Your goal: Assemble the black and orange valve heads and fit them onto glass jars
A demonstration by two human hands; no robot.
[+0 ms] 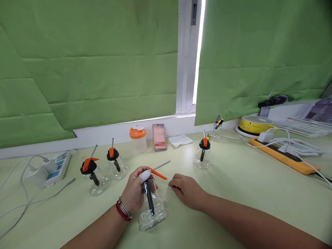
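Observation:
A clear oil can (149, 211) with a dark pump tube, an orange lever and a thin metal spout leans in my left hand (135, 192). My fingers wrap its neck, and the thumb, covered in something white, presses on top by the lever. The spout points up and to the right. Just right of the lever tip, my right hand (188, 192) rests on the table with curled fingers; nothing shows in them. Two similar oil cans stand to the left, one with a raised orange lever (89, 166) and another (113, 154) behind it. A third such can (204, 145) is farther right.
At the back are an orange-lidded cup (138, 138), a blurred pink box (159, 137), white paper (181, 140) and a jar of screwdrivers (216, 131). Cables and a power strip (59, 169) lie left. An orange power strip (285, 155) and yellow round case (255, 124) sit right.

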